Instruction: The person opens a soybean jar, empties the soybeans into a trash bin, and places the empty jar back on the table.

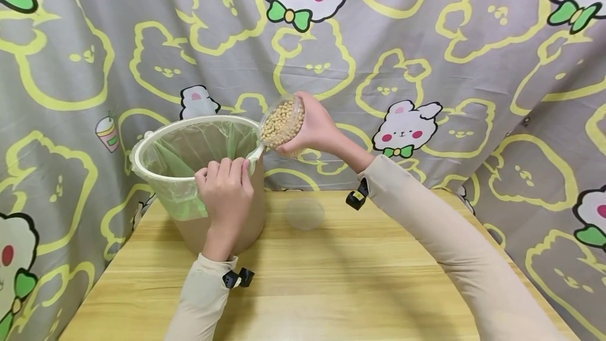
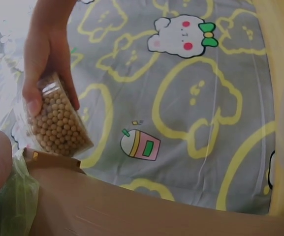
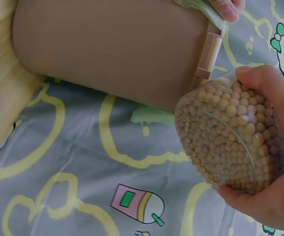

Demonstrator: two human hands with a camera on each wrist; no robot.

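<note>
Bead jar [image 1: 283, 121] tilts, long axis slanting toward the bin [image 1: 256, 204], right fingers [image 3: 241, 198] gripping it, left fingers [image 1: 226, 167] gripping the rim [image 1: 163, 176].

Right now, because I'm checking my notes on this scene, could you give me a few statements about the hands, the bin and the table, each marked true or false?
1. The right hand holds a clear container of small pale balls. True.
2. The left hand grips the bin at its rim. True.
3. The bin lies on its side. False: it stands upright on the table.
4. The bin has no liner. False: a see-through green liner hangs inside it and over its rim.
5. A clear round disc lies on the table. True.
6. The container is empty. False: many balls show through it.
</note>
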